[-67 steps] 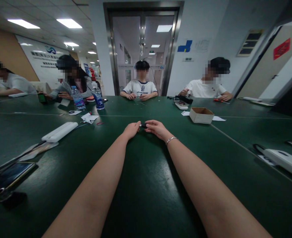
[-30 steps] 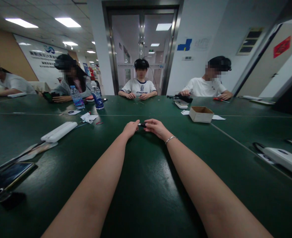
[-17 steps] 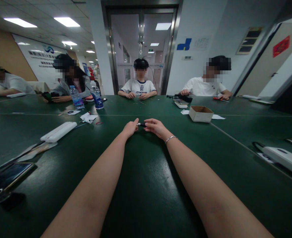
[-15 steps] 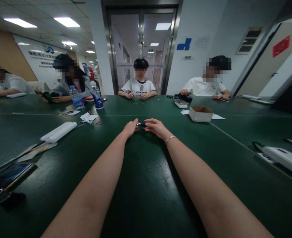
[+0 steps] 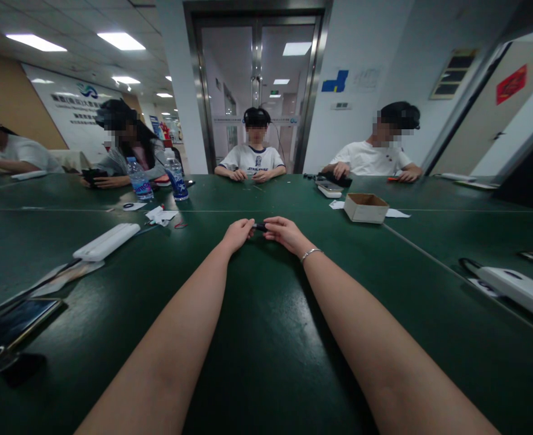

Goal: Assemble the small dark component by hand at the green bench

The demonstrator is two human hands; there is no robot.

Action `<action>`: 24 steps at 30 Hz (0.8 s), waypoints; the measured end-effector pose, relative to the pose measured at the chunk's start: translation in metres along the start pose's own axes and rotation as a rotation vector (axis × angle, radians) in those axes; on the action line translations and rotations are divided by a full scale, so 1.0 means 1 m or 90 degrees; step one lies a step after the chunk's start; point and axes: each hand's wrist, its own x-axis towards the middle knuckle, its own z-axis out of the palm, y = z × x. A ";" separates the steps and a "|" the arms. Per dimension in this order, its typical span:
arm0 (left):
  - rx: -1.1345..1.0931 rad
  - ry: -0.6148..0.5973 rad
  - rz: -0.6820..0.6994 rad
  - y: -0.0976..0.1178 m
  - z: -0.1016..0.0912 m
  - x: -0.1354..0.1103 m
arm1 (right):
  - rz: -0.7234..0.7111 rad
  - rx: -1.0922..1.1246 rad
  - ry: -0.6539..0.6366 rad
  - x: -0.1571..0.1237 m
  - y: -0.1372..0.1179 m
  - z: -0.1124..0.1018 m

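Note:
Above the green table (image 5: 257, 338) both my hands meet over a small, dark rod-shaped object (image 5: 259, 227), its exact kind too small to make out. Pinched at its left end, it sits between the thumb and fingers of my left hand (image 5: 238, 235). The fingers of my right hand (image 5: 285, 234) close round its right end. Only a short black middle stretch shows between the hands; both ends are covered by fingers.
Two water bottles (image 5: 176, 176) and paper scraps (image 5: 161, 215) lie ahead left. A white power strip (image 5: 107, 241) and phone (image 5: 22, 320) are at left. Ahead right stands an open box (image 5: 366, 209); another white strip (image 5: 524, 290) is at right. Several people sit across the table.
My left fingers have shifted slightly right along the rod-shaped object, and its silver part, visible before, is now covered. My right hand stays nearly in place.

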 end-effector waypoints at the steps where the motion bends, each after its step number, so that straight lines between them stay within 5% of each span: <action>1: 0.008 0.001 0.003 0.001 0.000 -0.001 | 0.001 0.000 -0.001 0.000 0.000 0.000; 10: 0.129 0.021 0.003 0.009 -0.004 -0.007 | -0.003 -0.016 -0.020 0.001 0.002 -0.001; 24: 0.114 0.015 -0.018 0.009 -0.003 -0.007 | -0.005 -0.020 -0.026 0.003 0.003 -0.002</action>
